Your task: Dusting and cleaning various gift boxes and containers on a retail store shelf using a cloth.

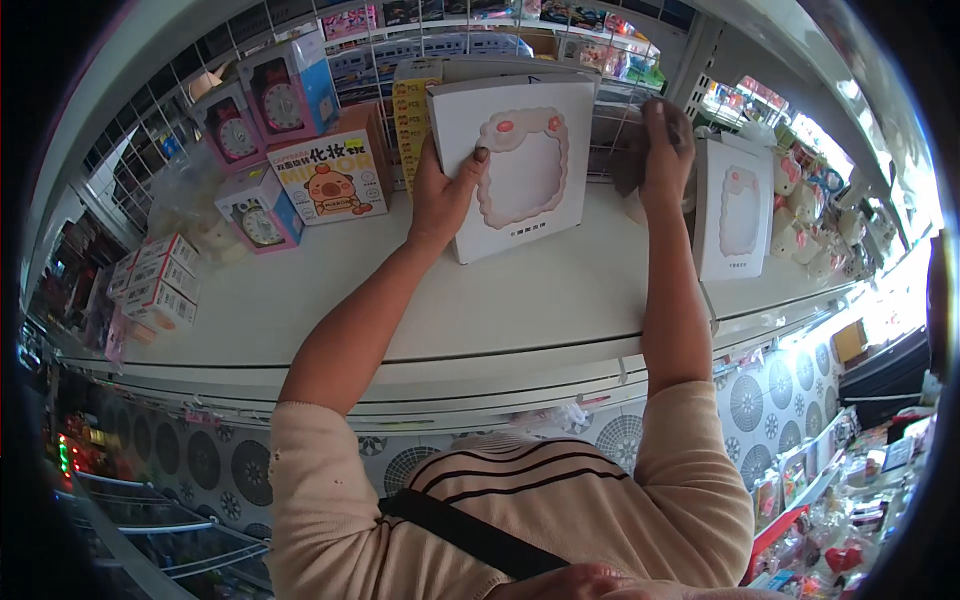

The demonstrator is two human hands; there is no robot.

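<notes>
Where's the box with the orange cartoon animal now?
In the head view's left half, the cartoon box stands on the shelf, between the clock boxes and the white box in the left hand.

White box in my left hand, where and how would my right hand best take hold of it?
Probably by its right edge, coming from the right, thumb in front and fingers behind. The white box is held roughly upright; the left hand has its left edge, while its right edge faces the right hand.

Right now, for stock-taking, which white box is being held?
The left white box, gripped by the left hand; the other white box stands right of the right hand.
</notes>
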